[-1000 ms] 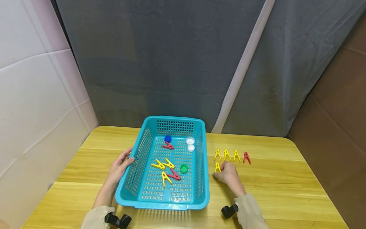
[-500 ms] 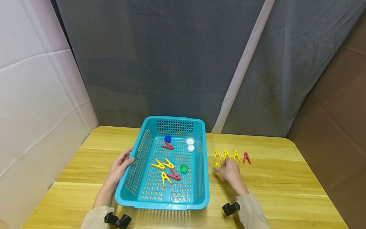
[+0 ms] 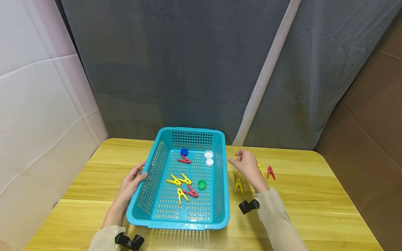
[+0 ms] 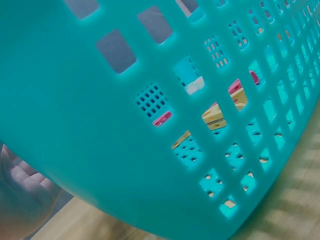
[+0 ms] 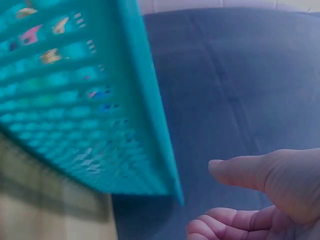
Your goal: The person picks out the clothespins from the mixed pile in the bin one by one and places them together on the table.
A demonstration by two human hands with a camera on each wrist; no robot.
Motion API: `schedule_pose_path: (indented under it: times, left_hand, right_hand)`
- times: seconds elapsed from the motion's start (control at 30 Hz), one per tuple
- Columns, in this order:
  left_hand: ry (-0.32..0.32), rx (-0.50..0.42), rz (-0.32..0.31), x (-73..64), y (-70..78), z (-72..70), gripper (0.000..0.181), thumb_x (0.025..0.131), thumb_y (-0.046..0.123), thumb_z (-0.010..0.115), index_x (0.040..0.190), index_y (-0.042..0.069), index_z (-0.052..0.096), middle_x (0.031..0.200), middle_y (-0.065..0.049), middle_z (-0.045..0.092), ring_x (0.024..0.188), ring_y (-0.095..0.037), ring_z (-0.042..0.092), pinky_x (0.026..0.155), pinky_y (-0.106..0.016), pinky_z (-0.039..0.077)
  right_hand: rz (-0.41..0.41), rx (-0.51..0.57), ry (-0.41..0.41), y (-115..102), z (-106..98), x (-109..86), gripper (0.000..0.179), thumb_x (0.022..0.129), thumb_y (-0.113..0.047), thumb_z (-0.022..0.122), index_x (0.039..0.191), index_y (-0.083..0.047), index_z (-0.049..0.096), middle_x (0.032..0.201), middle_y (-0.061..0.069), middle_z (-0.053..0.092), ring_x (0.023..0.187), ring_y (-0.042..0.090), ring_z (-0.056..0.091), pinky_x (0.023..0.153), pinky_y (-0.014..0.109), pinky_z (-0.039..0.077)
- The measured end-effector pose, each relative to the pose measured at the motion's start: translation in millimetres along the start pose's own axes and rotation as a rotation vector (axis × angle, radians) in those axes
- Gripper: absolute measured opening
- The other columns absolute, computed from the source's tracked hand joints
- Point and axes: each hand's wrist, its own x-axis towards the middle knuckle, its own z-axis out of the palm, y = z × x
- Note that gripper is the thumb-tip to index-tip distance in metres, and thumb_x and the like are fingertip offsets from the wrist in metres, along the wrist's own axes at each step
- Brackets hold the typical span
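My left hand [image 3: 130,186] grips the left rim of a turquoise mesh basket [image 3: 180,226], thumb at the rim. In the basket lie yellow clothespins [image 3: 181,195], red clothespins [image 3: 184,159], a blue cap [image 3: 184,152], white caps [image 3: 209,162] and a green cap [image 3: 202,185]. My right hand [image 3: 248,167] hovers by the basket's right rim, thumb apart from the fingers and nothing held, as the right wrist view confirms. Beneath and beside it, a yellow clothespin [image 3: 239,185] lies on the table. A red clothespin [image 3: 270,173] ends the row behind, which my hand partly hides.
The wooden table [image 3: 314,202] runs under everything. A grey curtain [image 3: 188,69] hangs at its far edge, with a pale strip [image 3: 267,73] down it. White fabric [image 3: 41,87] stands on the left and a brown panel [image 3: 367,122] on the right.
My right hand has let go of the yellow clothespin in the second row and risen away toward the basket's right rim. My left hand and the basket have stayed put.
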Motion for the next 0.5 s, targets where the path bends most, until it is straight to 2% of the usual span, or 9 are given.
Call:
schedule_pose_path:
  times: [0.2,0.5]
  left_hand:
    - [-0.003,-0.005,-0.009,-0.9,-1.0,0.8,0.053,0.099,0.020,0.048,0.146,0.004,0.029,0.138,-0.019,0.039,0.096,0.005,0.054,0.081,-0.018,0.048]
    - [0.006,0.013,0.001,-0.9,-0.7,1.1,0.053,0.099,0.021,0.047,0.146,0.005,0.029,0.139,-0.023,0.038,0.095,0.004,0.054,0.080,-0.019,0.049]
  right_hand:
    - [-0.048,0.027,-0.013,-29,3,11.6,0.033,0.082,-0.020,0.073,0.098,0.006,0.059,0.070,0.009,0.055,0.056,0.017,0.048,0.050,0.024,0.040]
    - [-0.120,0.074,-0.101,-60,26,20.1,0.029,0.082,-0.019,0.073,0.097,0.003,0.061,0.071,0.007,0.057,0.059,0.016,0.050,0.054,0.024,0.043]
